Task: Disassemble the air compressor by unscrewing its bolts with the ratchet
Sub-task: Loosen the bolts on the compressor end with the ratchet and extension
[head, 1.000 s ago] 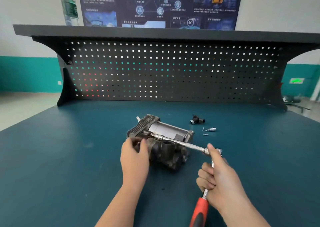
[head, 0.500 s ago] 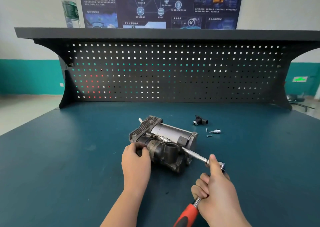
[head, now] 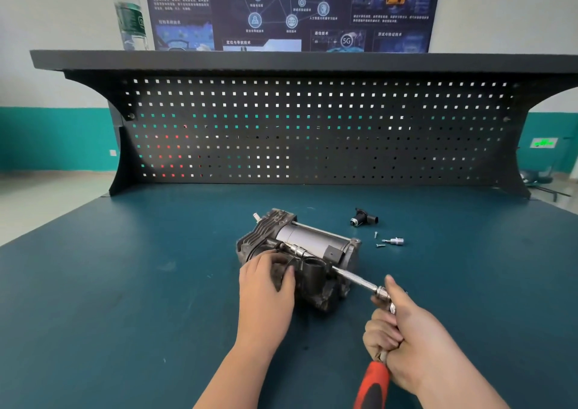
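**Ratchet on compressor bolt**

Right hand [head: 416, 333] curls tight round ratchet [head: 373, 377], thumb along its head. Extension bar [head: 350, 277] runs up-left to air compressor [head: 312, 249] mid-bench. Left hand [head: 266, 286] grips compressor's near end, fingers curled over it. Loose bit [head: 395, 240] lies right of it.

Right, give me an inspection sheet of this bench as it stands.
Surface: teal bench top.
Job's things: air compressor lying on its side; ratchet with extension bar reaching into its finned end.
Clutter: black fitting, socket bit, two small screws beside the compressor.
Hands: left hand grips the compressor; right hand grips the ratchet near its head.
Cables: nothing seen.
Surroundings: pegboard, water bottle on the shelf, poster.
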